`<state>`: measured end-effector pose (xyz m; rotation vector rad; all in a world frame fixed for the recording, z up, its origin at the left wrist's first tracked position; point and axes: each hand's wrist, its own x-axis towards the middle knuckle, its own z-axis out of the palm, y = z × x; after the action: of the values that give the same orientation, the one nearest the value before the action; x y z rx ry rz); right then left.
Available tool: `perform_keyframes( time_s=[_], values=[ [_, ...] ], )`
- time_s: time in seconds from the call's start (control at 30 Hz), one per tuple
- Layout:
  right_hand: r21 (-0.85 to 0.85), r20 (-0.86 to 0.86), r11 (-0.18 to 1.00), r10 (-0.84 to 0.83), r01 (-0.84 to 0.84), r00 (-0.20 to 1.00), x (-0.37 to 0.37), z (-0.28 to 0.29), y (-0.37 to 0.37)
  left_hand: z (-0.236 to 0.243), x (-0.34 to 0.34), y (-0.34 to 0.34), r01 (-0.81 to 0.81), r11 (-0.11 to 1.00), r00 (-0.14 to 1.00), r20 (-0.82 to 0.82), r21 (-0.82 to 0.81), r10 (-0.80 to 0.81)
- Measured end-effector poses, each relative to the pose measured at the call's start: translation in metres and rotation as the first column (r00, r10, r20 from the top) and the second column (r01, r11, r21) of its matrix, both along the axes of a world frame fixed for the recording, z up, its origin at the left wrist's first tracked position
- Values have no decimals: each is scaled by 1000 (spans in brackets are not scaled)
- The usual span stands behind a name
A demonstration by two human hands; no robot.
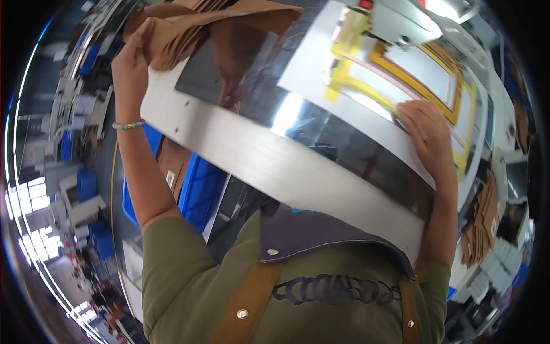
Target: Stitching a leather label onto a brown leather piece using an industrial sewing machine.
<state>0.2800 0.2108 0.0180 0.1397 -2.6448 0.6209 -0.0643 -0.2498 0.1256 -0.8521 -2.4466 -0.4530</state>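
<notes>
At the upper left, my left hand (132, 71) is closed on the edge of a stack of brown sheets (172, 37), which lies on the shiny work surface. My right hand (427, 132) is at the near edge of a flat template (366, 92) with yellow-taped borders, its fingers curled onto that edge and a little blurred. An orange-yellow rectangular frame (455, 106) is part of the template's upper face. Under it lies a white board (301, 66). The head of a white machine (404, 26) hangs over the template's far side.
A metal table edge (252, 160) runs across in front of me. Below it at the left stands a blue bin (200, 183) with brown pieces inside. More brown pieces (481, 223) are stacked at the right. Workbenches and other blue bins stand farther off at the left.
</notes>
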Motion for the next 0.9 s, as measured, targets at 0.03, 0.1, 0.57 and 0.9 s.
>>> perform_keyframes(
  time_s=[0.03,0.1,0.57,0.9],
  values=[
    [-14,-2,999,48,-48,999,-1,0,-3,11,3,-31,-36,989,984,177,145,10],
    [-27,59,1000,-1,3,998,-3,1,-7,11,29,-80,-41,896,965,251,443,-79],
    [9,111,1000,13,-14,994,-4,-2,-8,-241,231,-373,-839,302,518,835,453,186],
    [78,103,997,2,-10,995,3,3,-11,-298,230,-392,-558,588,-263,797,-586,544]
  ],
)
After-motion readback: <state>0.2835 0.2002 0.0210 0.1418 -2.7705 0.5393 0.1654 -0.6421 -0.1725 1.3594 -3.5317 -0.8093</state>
